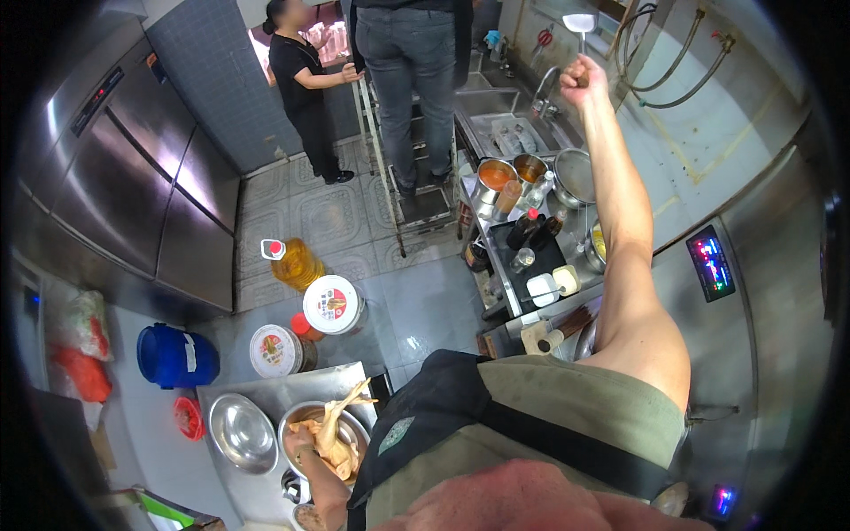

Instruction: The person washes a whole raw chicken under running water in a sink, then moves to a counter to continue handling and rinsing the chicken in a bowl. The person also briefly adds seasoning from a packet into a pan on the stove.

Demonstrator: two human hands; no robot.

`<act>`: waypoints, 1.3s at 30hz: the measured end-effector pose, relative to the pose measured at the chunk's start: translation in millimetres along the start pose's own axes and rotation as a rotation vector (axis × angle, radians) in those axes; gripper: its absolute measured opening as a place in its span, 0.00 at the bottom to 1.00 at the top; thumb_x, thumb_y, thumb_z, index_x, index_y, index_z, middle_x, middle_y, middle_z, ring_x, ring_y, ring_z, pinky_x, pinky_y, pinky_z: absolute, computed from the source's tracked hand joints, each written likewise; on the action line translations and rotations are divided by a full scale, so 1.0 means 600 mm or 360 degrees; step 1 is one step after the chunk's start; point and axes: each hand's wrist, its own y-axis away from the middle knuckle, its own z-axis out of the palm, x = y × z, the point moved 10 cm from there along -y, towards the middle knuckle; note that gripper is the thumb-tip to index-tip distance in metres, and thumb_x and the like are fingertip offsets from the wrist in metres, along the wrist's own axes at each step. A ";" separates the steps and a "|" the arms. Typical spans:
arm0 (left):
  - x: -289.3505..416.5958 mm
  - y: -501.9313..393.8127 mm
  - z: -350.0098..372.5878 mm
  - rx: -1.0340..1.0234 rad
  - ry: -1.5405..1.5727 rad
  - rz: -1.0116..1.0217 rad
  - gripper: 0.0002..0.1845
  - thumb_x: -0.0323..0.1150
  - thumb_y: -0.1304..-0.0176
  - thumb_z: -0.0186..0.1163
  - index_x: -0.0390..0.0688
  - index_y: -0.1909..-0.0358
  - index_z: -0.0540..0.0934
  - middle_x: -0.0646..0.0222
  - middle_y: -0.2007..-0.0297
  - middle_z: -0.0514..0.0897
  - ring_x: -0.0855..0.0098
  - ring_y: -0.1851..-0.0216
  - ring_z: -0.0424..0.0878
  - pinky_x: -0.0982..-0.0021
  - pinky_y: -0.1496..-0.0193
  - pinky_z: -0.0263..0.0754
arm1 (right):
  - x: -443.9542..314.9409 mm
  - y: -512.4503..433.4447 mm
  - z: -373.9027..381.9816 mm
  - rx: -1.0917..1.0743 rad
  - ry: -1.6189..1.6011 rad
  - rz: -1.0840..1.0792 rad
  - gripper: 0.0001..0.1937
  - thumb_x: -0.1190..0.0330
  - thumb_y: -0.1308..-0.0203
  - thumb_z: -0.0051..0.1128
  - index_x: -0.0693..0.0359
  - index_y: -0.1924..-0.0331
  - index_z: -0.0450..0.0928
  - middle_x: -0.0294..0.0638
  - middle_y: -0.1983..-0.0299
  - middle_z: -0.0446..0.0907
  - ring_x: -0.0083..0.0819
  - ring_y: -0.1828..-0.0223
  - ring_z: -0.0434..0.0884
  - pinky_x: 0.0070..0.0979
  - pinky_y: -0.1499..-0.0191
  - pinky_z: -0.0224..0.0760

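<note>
In the head view my left hand reaches into a steel bowl at the lower left. Its fingers are curled against a plucked whole chicken, and they are partly hidden. The chicken's feet stick up over the bowl's far rim. Far off at the upper right, my right hand grips the handle of a metal cooking turner, its blade pointing up. An empty-looking steel basin lies beside the bowl on a steel table.
A person steadies a ladder on which another person stands. Pots and sauce bottles crowd the counter before the sink. Lidded tubs, an oil jug and a blue barrel stand on the floor.
</note>
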 end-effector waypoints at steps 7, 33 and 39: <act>0.001 0.004 -0.004 0.0030 -0.0044 0.0057 0.27 0.41 0.38 0.61 0.32 0.42 0.82 0.42 0.45 0.85 0.47 0.42 0.83 0.58 0.36 0.75 | 0.024 -0.011 -0.011 -0.0074 0.0007 0.0018 0.14 0.68 0.34 0.57 0.55 0.77 0.69 0.31 0.83 0.69 0.24 0.83 0.68 0.24 0.80 0.54; 0.031 0.047 -0.022 -0.0083 -0.0063 -0.0151 0.29 0.38 0.35 0.60 0.37 0.33 0.76 0.45 0.38 0.81 0.50 0.36 0.80 0.59 0.33 0.72 | 0.060 -0.048 -0.007 -0.0004 0.0016 0.0034 0.13 0.69 0.34 0.56 0.55 0.76 0.69 0.31 0.81 0.70 0.24 0.82 0.68 0.23 0.80 0.53; 0.047 0.058 -0.032 -0.0054 -0.0131 -0.0143 0.30 0.40 0.36 0.59 0.36 0.35 0.77 0.43 0.40 0.81 0.47 0.37 0.79 0.58 0.33 0.72 | 0.060 -0.057 -0.006 0.0021 -0.0011 0.0023 0.13 0.70 0.33 0.57 0.55 0.75 0.67 0.32 0.80 0.68 0.24 0.82 0.67 0.23 0.81 0.52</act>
